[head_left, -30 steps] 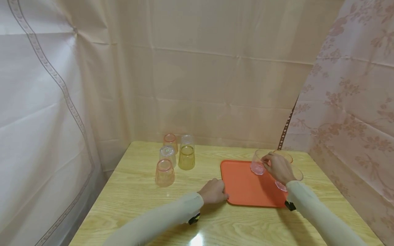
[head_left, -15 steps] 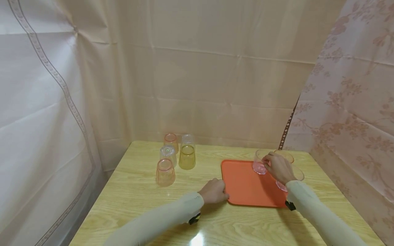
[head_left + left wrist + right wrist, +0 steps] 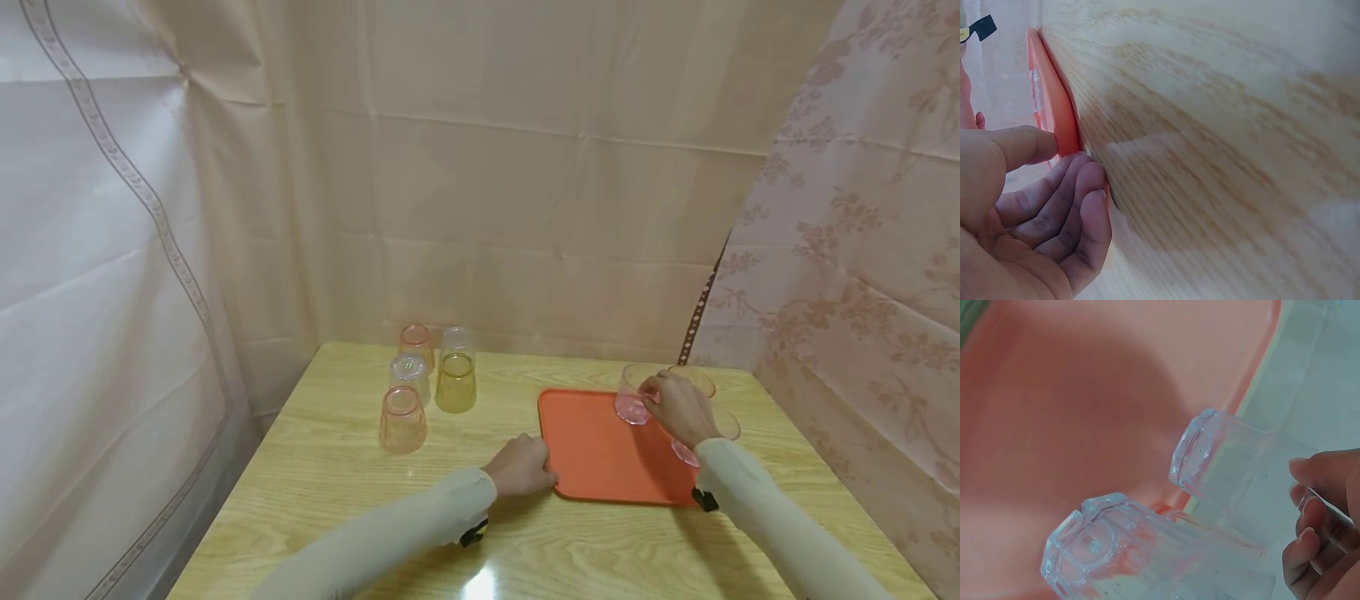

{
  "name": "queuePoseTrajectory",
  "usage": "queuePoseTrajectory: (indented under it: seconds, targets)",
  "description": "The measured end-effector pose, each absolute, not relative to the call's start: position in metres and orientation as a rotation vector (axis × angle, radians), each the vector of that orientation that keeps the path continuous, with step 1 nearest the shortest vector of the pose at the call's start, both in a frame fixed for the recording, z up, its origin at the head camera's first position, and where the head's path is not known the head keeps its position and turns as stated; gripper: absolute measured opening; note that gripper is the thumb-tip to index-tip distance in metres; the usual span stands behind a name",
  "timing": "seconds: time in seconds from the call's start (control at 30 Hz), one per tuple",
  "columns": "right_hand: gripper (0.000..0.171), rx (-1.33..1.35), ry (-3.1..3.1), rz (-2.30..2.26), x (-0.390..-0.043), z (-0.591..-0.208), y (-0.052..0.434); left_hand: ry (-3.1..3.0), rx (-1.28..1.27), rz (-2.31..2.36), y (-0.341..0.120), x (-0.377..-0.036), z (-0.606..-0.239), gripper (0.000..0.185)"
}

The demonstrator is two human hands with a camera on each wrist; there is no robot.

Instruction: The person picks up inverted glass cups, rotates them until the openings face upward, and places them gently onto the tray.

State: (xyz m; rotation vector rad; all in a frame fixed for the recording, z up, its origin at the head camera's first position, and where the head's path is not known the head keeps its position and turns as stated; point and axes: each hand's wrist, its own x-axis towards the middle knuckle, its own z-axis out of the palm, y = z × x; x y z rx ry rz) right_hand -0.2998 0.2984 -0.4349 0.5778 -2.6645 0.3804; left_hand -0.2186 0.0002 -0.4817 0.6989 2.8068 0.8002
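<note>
My left hand [image 3: 520,467] holds the near-left corner of the orange tray [image 3: 600,467]. In the left wrist view the thumb lies on the tray's rim [image 3: 1065,128], and the curled fingers sit low against its outer side. At the tray's far right part, a clear drinking glass [image 3: 632,407] stands upright. My right hand [image 3: 681,408] pinches that glass at its rim, thumb and fingertips close together in the right wrist view. A second clear glass [image 3: 1094,544] stands on the tray nearer me, partly hidden by the right hand. An orange-rimmed glass [image 3: 701,381] shows behind the hand.
Left of the tray, several glasses stand upside down on the wooden table [image 3: 360,525]: a pinkish-orange one [image 3: 402,425] in front, a yellow one [image 3: 456,387], clear ones [image 3: 409,379] and another orange one [image 3: 415,343]. Curtains [image 3: 510,208] hang along the table's back and sides.
</note>
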Motion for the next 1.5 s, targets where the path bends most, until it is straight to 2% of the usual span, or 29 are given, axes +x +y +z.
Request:
queuePoseTrajectory:
  seconds: [0.3, 0.8, 1.13, 1.5]
  targets:
    - [0.027, 0.56, -2.589, 0.455, -0.294, -0.439, 0.295, 2.806, 0.685, 0.811, 0.0, -0.218, -0.483, 0.05]
    - [0.011, 0.648, -2.64, 0.502, -0.27, -0.444, 0.268, 2.807, 0.739, 0.789, -0.002, -0.218, -0.483, 0.055]
    - [0.016, 0.715, -2.719, 0.594, -0.252, -0.457, 0.243, 2.832, 0.783, 0.759, -0.004, -0.217, -0.479, 0.053]
    - [0.013, 0.739, -2.838, 0.622, -0.23, -0.466, 0.22, 2.82, 0.775, 0.752, -0.006, -0.219, -0.479, 0.049]
